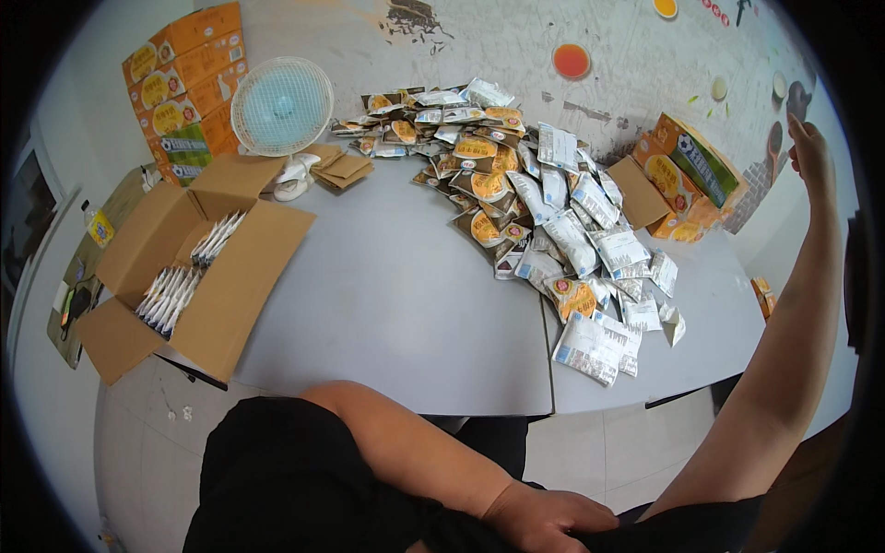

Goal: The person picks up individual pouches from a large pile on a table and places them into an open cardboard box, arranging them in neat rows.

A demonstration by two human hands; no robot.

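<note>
My left hand rests low over the dark clothing at my lap, its fingertips partly hidden. Whether it grips the cloth I cannot tell. Raised at the far right, my right hand is away from the table, with fingers curled and nothing visible in them. Before me a large heap of sealed packets lies on the grey table. Some show white, printed backs, like the white packet near the front edge; others are brown and orange, like the orange-and-brown packet. An open cardboard box at left holds rows of upright packets.
Orange cartons are stacked at the back left, beside a fan with a white grille. Flattened brown cardboard lies near its base. An open orange carton stands at right. A yellow-labelled bottle is on a side surface.
</note>
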